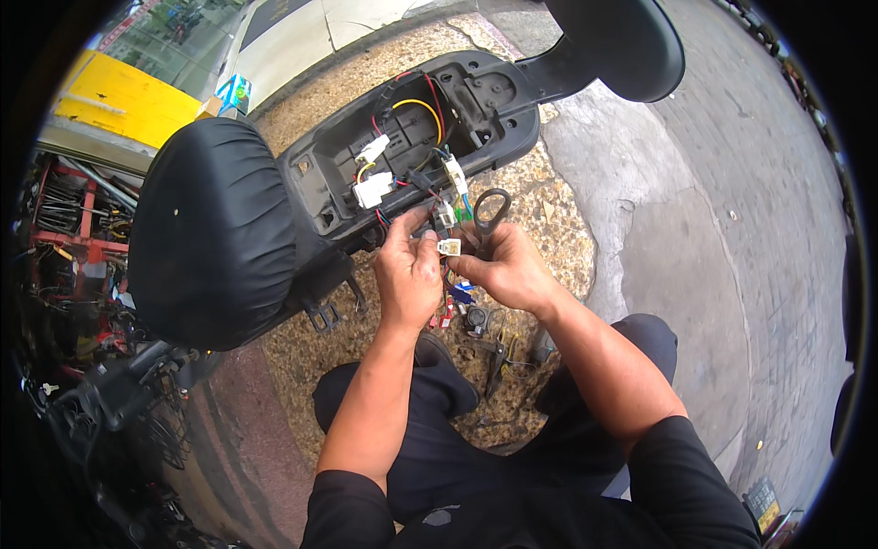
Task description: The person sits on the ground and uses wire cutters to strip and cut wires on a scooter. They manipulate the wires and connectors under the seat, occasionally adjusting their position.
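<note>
My left hand [409,279] is closed, thumb and fingers pinching a small white plug connector [449,247] with wires hanging below it. Close against it, my right hand [508,272] is curled round what look like scissors, whose black loop handle [492,210] sticks up; the blades are hidden. The tip of my right thumb is beside the connector. Just beyond the fingers, more wiring joins a pale connector [455,174]. Two white connectors [373,190] lie over the edge of an open black vehicle compartment [320,169], with red, yellow and black wires inside.
A black padded seat [215,233] rises to the left, and a black curved part [631,46] juts out at the top. On the speckled ground between my legs lie pliers [497,366] and small red and blue connectors [462,293]. A red tool rack [87,215] stands far left.
</note>
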### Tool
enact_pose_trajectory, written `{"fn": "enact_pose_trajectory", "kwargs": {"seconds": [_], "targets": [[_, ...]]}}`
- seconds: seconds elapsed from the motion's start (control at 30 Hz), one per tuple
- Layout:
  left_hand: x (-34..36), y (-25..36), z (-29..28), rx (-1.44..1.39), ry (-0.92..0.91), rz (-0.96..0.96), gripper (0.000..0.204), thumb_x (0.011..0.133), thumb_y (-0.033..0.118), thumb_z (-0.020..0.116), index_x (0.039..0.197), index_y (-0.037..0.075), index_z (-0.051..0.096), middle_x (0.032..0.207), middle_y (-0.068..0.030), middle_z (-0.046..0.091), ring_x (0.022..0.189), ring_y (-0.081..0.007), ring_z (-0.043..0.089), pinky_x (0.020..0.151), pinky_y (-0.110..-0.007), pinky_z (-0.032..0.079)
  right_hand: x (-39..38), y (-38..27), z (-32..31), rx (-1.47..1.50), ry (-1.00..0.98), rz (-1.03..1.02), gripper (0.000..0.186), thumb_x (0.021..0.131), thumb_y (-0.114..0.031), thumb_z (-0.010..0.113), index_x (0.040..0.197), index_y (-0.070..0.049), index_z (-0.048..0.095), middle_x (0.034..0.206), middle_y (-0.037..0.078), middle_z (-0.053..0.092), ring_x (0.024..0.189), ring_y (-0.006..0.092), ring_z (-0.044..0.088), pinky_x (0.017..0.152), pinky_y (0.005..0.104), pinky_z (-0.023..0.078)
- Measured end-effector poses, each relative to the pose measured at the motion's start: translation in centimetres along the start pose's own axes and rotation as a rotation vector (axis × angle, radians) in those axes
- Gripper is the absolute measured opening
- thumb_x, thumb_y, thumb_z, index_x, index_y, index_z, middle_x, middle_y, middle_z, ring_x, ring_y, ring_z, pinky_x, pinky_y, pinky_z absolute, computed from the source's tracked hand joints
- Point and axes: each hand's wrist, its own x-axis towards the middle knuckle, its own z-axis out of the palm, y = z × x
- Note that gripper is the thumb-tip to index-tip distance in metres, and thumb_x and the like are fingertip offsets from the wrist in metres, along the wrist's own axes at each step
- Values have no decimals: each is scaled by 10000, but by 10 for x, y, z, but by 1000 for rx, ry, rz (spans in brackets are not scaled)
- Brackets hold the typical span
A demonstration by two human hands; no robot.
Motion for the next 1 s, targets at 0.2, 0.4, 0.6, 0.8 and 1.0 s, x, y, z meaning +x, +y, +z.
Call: {"fn": "enact_pose_trajectory", "kwargs": {"seconds": [0.2, 0.4, 0.6, 0.8, 1.0], "targets": [[3, -7, 4, -127, 15, -51, 102, 937, -10, 600, 1035, -35, 608, 813, -37, 645, 668, -56, 561, 586, -235, 466, 0, 0, -6, 90, -4, -39, 170, 885, -85, 684, 1033, -2, 691, 757, -39, 627, 653, 30, 498, 576, 241, 413], [3, -7, -5, -119, 98, -180, 73, 934, 29, 622, 883, -11, 589, 747, 12, 585, 617, -28, 480, 530, -214, 385, 3, -3, -8, 28, 62, 14, 173, 909, -124, 662, 1004, 19, 684, 713, -5, 633, 607, 55, 520, 556, 255, 426], [2, -10, -7, -196, 120, -290, 96, 895, 28, 632, 824, 5, 572, 683, 20, 562, 590, -23, 463, 514, -207, 356, -1, -8, -5, 8, 65, -22, 166, 899, -146, 685, 881, 18, 669, 649, 9, 619, 595, 66, 544, 538, 278, 427], [-12, 1, -3, -177, 20, -182, 125, 883, 7, 627, 783, 14, 551, 649, 27, 560, 562, -19, 469, 492, -213, 352, 2, -8, 2, 80, 326, -125, 118, 890, -100, 683, 900, 15, 662, 660, 10, 616, 590, 73, 531, 533, 279, 422], [-15, 2, -2, 46, -69, -74, 119, 881, -16, 617, 788, 10, 547, 625, 5, 587, 557, -30, 515, 495, -234, 395, -1, -6, -2, 6, 207, -109, 139, 870, -73, 677, 775, -13, 595, 638, -24, 553, 609, 50, 478, 536, 283, 388]]}}
